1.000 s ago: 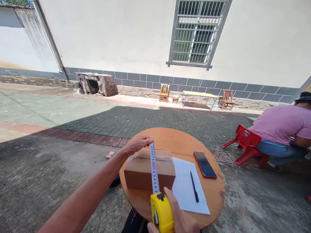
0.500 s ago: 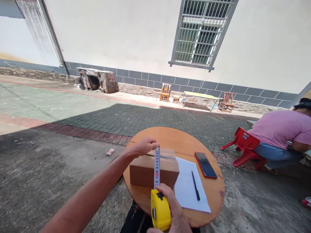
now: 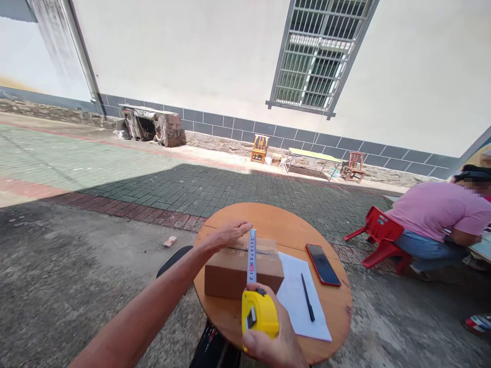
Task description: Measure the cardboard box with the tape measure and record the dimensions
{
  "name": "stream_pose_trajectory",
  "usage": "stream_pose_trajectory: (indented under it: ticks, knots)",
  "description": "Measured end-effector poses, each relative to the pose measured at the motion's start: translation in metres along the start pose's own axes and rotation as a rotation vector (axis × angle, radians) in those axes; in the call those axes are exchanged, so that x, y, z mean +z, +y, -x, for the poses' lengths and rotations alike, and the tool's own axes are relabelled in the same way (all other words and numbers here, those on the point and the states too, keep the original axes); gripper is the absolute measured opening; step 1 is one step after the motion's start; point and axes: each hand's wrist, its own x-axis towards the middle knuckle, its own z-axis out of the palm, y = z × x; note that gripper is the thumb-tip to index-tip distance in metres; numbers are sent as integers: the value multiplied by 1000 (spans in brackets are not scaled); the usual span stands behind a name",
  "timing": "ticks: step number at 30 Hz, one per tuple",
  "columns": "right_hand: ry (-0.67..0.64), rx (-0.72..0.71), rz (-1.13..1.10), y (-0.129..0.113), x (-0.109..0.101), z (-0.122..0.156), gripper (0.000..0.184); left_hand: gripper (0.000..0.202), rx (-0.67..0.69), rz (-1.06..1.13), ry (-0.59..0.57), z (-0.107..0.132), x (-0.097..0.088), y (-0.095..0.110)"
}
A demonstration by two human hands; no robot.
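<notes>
My right hand [image 3: 274, 332] grips a yellow tape measure [image 3: 258, 313], its thumb on the near side of the case. From the case a white blade [image 3: 251, 255] with numbers extends away over a brown cardboard box [image 3: 226, 278]. My left hand [image 3: 233, 234] lies stretched out with straight fingers by the box's far top edge, its fingertips beside the blade's free end. Whether they touch the blade I cannot tell. Part of the box is hidden behind the blade and my left forearm.
The box sits on a round wooden table [image 3: 268, 214]. White paper [image 3: 295, 291] with a black pen [image 3: 307, 297] lies right of it, and a red-edged phone [image 3: 323, 264] beyond. At right a person in pink [image 3: 433, 212] sits on a red chair [image 3: 379, 230].
The fingers of my left hand have straightened from a pinch at the blade's end. My right hand and the tape measure have shifted slightly right, the case tilting.
</notes>
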Motion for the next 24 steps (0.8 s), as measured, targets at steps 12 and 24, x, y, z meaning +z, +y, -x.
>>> stream_pose_trajectory:
  ticks: [12, 24]
  knots:
    - [135, 55, -81, -14, 0, -16, 71, 28, 293, -409, 219, 97, 24, -27]
    - [166, 68, -53, -4, 3, -4, 79, 25, 293, -439, 256, 98, 28, -27]
